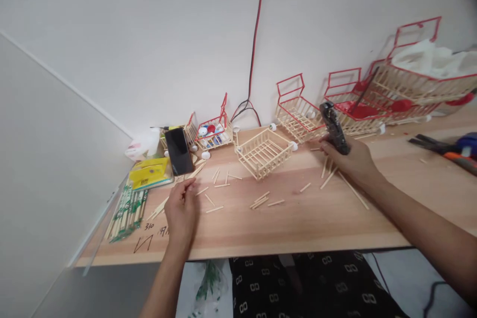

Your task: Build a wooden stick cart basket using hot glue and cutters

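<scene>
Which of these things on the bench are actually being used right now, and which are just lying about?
In use:
- dark hand tool, gripped by the right hand
- loose wooden sticks, left hand reaching among them
- plain stick basket

Lying about:
- phone
- yellow packet
- bundled sticks
- red-trimmed baskets
- pliers

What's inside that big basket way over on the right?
The big basket holds crumpled white stuff, maybe paper or plastic. Whatever lies beneath it is covered.
</scene>
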A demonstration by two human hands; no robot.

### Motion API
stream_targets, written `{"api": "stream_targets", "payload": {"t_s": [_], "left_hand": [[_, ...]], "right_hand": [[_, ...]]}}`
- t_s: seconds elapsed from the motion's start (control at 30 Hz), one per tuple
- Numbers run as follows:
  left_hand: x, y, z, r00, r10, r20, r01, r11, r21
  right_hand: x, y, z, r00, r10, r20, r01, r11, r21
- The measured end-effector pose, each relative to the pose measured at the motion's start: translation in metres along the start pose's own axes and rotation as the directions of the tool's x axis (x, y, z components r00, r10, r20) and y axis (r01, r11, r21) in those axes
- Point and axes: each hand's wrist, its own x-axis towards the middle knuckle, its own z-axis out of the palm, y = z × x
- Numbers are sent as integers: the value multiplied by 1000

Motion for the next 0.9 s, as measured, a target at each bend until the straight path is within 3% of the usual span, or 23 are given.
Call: {"api": "stream_targets", "payload": {"t_s": [0.23,0.47,0.67,0.9], "left_hand": [[3,-7,2,987,62,149,-76,993,87],[3,-3,7,973,146,179,-187,951,244],[5,8,8,975,120,185,-176,928,328],[37,25,5,918,8,397,-159,924,349]], "right_hand": [[3,10,3,998,-21,-64,18,999,-43],[4,14,6,995,-95,-36,93,994,-50],[4,17,5,987,-159,-17,158,986,-52],[-1,14,0,980,-200,8,200,978,-65]]}}
